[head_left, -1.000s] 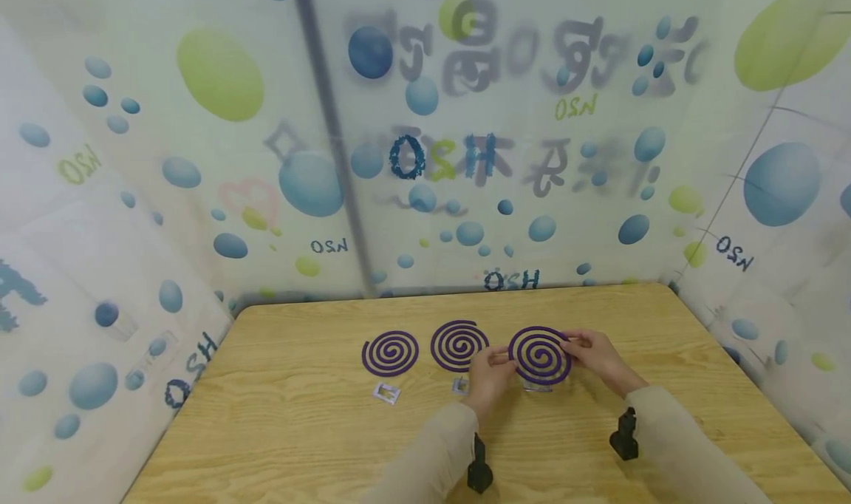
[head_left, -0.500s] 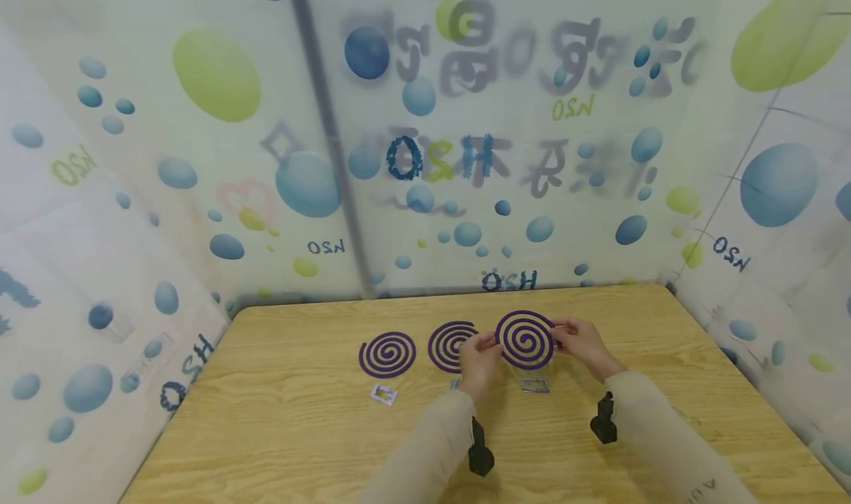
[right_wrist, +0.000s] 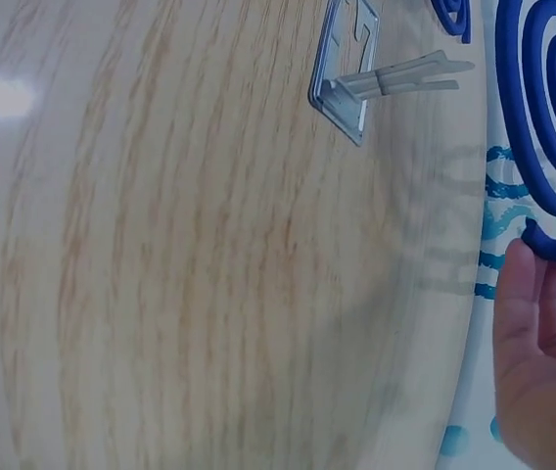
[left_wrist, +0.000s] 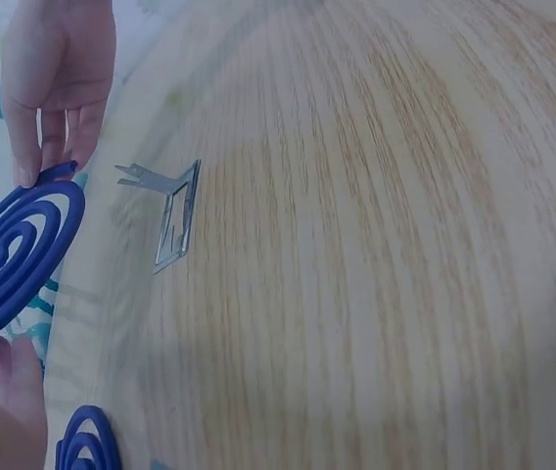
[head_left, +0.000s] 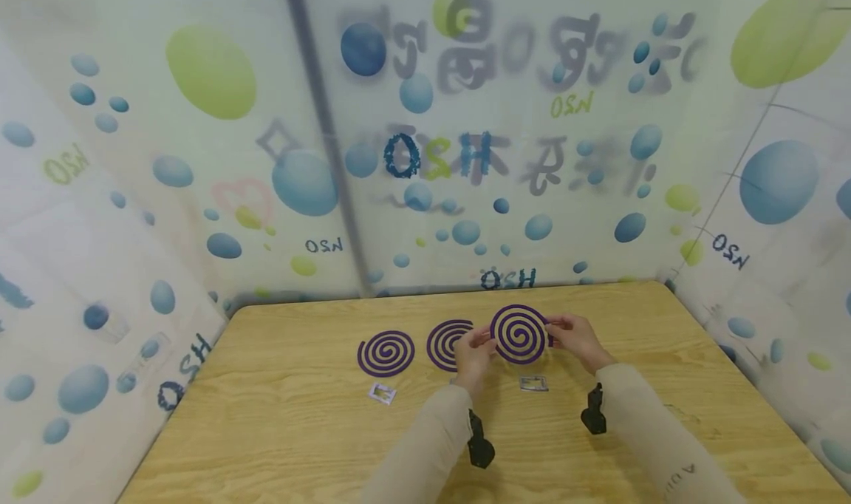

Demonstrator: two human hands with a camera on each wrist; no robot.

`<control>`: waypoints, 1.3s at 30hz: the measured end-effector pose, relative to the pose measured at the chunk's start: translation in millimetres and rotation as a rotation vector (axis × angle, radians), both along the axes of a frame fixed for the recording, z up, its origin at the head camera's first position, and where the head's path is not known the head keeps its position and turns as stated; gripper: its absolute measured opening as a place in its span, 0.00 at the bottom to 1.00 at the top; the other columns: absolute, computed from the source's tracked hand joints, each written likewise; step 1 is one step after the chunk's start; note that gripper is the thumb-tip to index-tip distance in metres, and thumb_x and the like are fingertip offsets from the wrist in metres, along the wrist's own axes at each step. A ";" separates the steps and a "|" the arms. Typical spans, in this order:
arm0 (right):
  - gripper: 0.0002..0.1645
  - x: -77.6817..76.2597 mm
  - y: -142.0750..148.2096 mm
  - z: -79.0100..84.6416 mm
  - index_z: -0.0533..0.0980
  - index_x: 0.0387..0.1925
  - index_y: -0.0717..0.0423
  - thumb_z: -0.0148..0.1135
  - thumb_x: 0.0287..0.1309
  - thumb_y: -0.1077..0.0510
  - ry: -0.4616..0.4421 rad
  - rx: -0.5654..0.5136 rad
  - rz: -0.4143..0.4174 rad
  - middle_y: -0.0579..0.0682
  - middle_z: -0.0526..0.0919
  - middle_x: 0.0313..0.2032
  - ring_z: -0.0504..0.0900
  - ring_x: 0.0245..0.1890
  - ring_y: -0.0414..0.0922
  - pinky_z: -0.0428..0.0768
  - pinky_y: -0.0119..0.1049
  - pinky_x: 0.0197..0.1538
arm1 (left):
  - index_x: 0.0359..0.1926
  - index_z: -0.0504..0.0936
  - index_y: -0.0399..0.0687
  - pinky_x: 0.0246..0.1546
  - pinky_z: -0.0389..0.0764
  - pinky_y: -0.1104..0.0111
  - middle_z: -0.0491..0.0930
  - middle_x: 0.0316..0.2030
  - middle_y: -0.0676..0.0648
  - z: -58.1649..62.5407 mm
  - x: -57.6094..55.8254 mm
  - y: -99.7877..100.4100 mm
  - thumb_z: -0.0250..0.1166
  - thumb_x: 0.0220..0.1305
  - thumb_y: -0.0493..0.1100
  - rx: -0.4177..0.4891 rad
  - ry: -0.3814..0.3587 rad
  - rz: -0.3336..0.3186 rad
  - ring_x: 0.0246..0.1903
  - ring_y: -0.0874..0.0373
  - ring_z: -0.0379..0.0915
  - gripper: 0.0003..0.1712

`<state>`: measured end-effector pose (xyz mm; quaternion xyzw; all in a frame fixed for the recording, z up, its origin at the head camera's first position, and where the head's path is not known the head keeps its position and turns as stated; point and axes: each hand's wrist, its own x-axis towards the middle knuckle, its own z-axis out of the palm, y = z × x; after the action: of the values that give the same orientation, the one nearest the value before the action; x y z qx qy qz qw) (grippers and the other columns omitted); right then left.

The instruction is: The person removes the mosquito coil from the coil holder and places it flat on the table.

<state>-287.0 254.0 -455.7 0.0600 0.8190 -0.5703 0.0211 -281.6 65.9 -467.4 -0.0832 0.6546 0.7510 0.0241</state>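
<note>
Between both hands a purple mosquito coil [head_left: 521, 334] is held up over the table, tilted toward me. My left hand [head_left: 475, 358] pinches its left rim with thumb and fingers. At the opposite rim, by the coil's outer end, my right hand [head_left: 577, 339] pinches it; the right wrist view shows thumb and fingertips on that blue-looking end [right_wrist: 549, 242]. Below the coil lies a thin metal coil stand [left_wrist: 188, 223], its forked prong bent up. A second coil [head_left: 444, 345] lies partly behind my left hand, which mostly hides another stand [head_left: 453, 380].
A third mosquito coil [head_left: 387, 354] lies flat to the left, with a metal stand [head_left: 382, 394] in front of it. The wooden table [head_left: 286, 408] ends at a patterned curtain [head_left: 439, 230] behind. Each wrist carries a black camera [head_left: 480, 448].
Both hands have carried the mosquito coil up, away from me and slightly left, off the stand it overlapped in view. That stand now shows fully. My left hand covers more of the middle coil.
</note>
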 end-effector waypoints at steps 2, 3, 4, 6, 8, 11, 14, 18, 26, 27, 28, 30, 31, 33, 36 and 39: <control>0.19 -0.5 0.6 -1.1 0.67 0.51 0.70 0.48 0.61 0.62 -0.005 0.002 -0.017 0.62 0.75 0.43 0.77 0.38 0.46 0.78 0.41 0.44 | 0.45 0.77 0.37 0.34 0.80 0.66 0.76 0.33 0.44 0.0 -0.4 1.1 0.58 0.51 0.24 0.008 -0.004 -0.015 0.29 0.59 0.74 0.18; 0.19 -1.0 1.2 -2.3 0.68 0.51 0.70 0.48 0.61 0.62 -0.008 0.008 -0.025 0.62 0.75 0.43 0.77 0.37 0.46 0.78 0.40 0.44 | 0.46 0.76 0.36 0.34 0.80 0.65 0.75 0.32 0.44 0.2 -0.3 1.8 0.57 0.50 0.23 0.010 -0.005 -0.021 0.28 0.59 0.73 0.19; 0.19 -1.5 1.9 -3.7 0.67 0.51 0.70 0.48 0.61 0.62 -0.008 0.013 -0.028 0.61 0.75 0.43 0.77 0.37 0.46 0.79 0.40 0.43 | 0.46 0.76 0.36 0.33 0.80 0.65 0.75 0.32 0.43 -0.2 -0.3 2.5 0.57 0.50 0.22 0.013 -0.004 -0.029 0.27 0.59 0.73 0.20; 0.19 -2.8 2.9 -6.9 0.68 0.50 0.70 0.49 0.61 0.62 -0.016 0.012 -0.045 0.61 0.76 0.42 0.77 0.37 0.47 0.79 0.40 0.42 | 0.47 0.75 0.35 0.33 0.80 0.65 0.74 0.31 0.43 -1.0 -0.5 4.1 0.56 0.49 0.21 0.019 -0.005 -0.031 0.27 0.58 0.72 0.22; 0.18 -3.9 3.4 -9.8 0.68 0.50 0.70 0.49 0.60 0.63 -0.020 0.007 -0.056 0.60 0.76 0.41 0.77 0.37 0.49 0.79 0.40 0.41 | 0.48 0.75 0.35 0.33 0.80 0.66 0.73 0.31 0.43 -2.6 -0.6 5.3 0.56 0.48 0.20 0.003 -0.002 -0.030 0.27 0.57 0.72 0.24; 0.17 -5.4 3.7 -13.8 0.69 0.49 0.70 0.49 0.60 0.63 -0.023 0.008 -0.072 0.61 0.76 0.41 0.77 0.37 0.51 0.80 0.39 0.39 | 0.50 0.74 0.36 0.32 0.80 0.68 0.75 0.33 0.43 -6.2 -0.4 7.1 0.56 0.46 0.21 -0.057 0.007 -0.027 0.30 0.56 0.73 0.26; 0.16 -7.0 3.8 -17.3 0.69 0.48 0.70 0.49 0.59 0.64 -0.023 0.021 -0.092 0.62 0.76 0.40 0.77 0.35 0.49 0.80 0.36 0.36 | 0.50 0.74 0.36 0.31 0.78 0.71 0.77 0.34 0.44 -9.5 0.4 8.3 0.57 0.44 0.22 -0.126 0.025 -0.024 0.33 0.56 0.72 0.27; 0.15 -9.3 4.3 -22.3 0.69 0.47 0.70 0.50 0.59 0.65 -0.030 0.011 -0.114 0.63 0.76 0.40 0.77 0.32 0.45 0.80 0.33 0.33 | 0.48 0.75 0.34 0.32 0.79 0.70 0.78 0.35 0.43 -13.1 0.9 9.1 0.57 0.44 0.22 -0.143 0.052 -0.018 0.35 0.54 0.73 0.25; 0.14 -13.1 3.9 -28.8 0.70 0.44 0.73 0.51 0.57 0.68 -0.025 -0.003 -0.152 0.63 0.77 0.36 0.78 0.28 0.44 0.80 0.32 0.30 | 0.45 0.76 0.34 0.46 0.75 0.66 0.78 0.42 0.40 -17.1 0.0 7.5 0.59 0.47 0.25 -0.177 0.041 -0.051 0.45 0.49 0.71 0.19; 0.14 -13.5 3.7 -29.0 0.71 0.44 0.73 0.52 0.56 0.68 -0.026 0.008 -0.158 0.63 0.77 0.37 0.78 0.28 0.44 0.80 0.32 0.29 | 0.45 0.76 0.34 0.46 0.75 0.65 0.77 0.42 0.40 -17.5 -0.1 7.2 0.59 0.48 0.26 -0.190 0.039 -0.058 0.46 0.49 0.71 0.19; 0.14 -13.5 3.5 -28.7 0.71 0.44 0.73 0.51 0.56 0.68 -0.027 0.019 -0.160 0.64 0.77 0.37 0.78 0.29 0.45 0.80 0.31 0.29 | 0.45 0.76 0.34 0.47 0.75 0.65 0.77 0.43 0.40 -18.0 -0.3 6.9 0.59 0.48 0.26 -0.203 0.041 -0.064 0.46 0.48 0.71 0.19; 0.14 -13.7 3.5 -28.6 0.71 0.44 0.73 0.51 0.57 0.68 -0.031 0.046 -0.158 0.65 0.77 0.39 0.77 0.30 0.45 0.79 0.31 0.29 | 0.46 0.76 0.35 0.47 0.74 0.65 0.77 0.44 0.40 -19.0 -0.5 6.4 0.60 0.49 0.28 -0.221 0.025 -0.074 0.46 0.49 0.71 0.19; 0.14 -13.7 3.5 -28.4 0.71 0.44 0.73 0.51 0.57 0.68 -0.035 0.061 -0.157 0.65 0.76 0.40 0.77 0.30 0.45 0.78 0.30 0.29 | 0.46 0.76 0.35 0.48 0.74 0.65 0.77 0.45 0.40 -19.6 -0.7 6.2 0.60 0.50 0.28 -0.230 0.022 -0.079 0.46 0.49 0.71 0.19; 0.14 -13.6 3.5 -28.3 0.72 0.44 0.72 0.51 0.57 0.68 -0.044 0.084 -0.154 0.64 0.76 0.40 0.76 0.30 0.45 0.78 0.29 0.29 | 0.47 0.75 0.35 0.48 0.74 0.64 0.76 0.45 0.40 -21.2 -1.2 6.1 0.60 0.50 0.30 -0.251 0.021 -0.087 0.46 0.49 0.71 0.19; 0.14 -13.7 4.1 -29.3 0.71 0.44 0.73 0.50 0.57 0.68 -0.044 0.105 -0.141 0.65 0.76 0.40 0.76 0.29 0.45 0.77 0.29 0.28 | 0.47 0.74 0.33 0.48 0.74 0.64 0.76 0.45 0.39 -23.4 -1.8 6.5 0.61 0.51 0.31 -0.260 0.018 -0.096 0.45 0.49 0.72 0.20; 0.14 -13.9 4.0 -30.8 0.72 0.44 0.74 0.51 0.56 0.69 -0.037 0.113 -0.138 0.64 0.76 0.39 0.76 0.28 0.44 0.77 0.29 0.28 | 0.47 0.74 0.32 0.47 0.75 0.64 0.77 0.43 0.39 -25.2 -2.2 7.3 0.62 0.50 0.31 -0.261 0.013 -0.101 0.43 0.50 0.73 0.20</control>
<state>-300.9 258.0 -486.5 0.1279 0.8431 -0.5222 -0.0063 -283.9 73.2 -492.6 -0.0479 0.7501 0.6579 0.0466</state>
